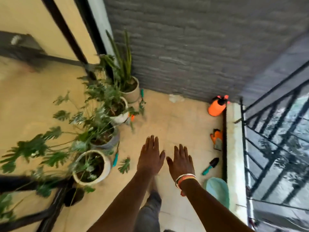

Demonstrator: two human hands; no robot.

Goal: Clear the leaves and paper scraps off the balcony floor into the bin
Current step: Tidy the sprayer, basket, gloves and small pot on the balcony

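— Left of the left hand point(151, 156), near its wrist, 1 green leaf point(124, 165) shows over the floor point(175, 124). Is it loose?

— Cannot tell; the view is blurred and it may hang off a plant. If loose, it should be almost weightless, soft and floppy, and easy to tear. I would pinch it at the stalk end, or slide flat fingers under it.

— What are the 2 hands doing?

— Both are relaxed, fingers straight, palms down, holding nothing. The right hand point(181, 162) hovers just beside the left one, the thumbs nearly meeting.

— Any paper?

— 1 pale patch point(176, 98) lies well ahead of the right hand, at the foot of the wall point(192, 56). It could be a crumpled scrap or only a stain. A scrap would be light and crushable, so I would gather it whole in the fist; a draught might shift it.

— And the bin?

— A pale green tub point(217, 190) sits just right of the right wrist. I take that for the bin, a short carry from either piece.

— Obstacles?

— 1 trowel point(210, 165) to the right of the right hand, gloves point(217, 139) beyond it.
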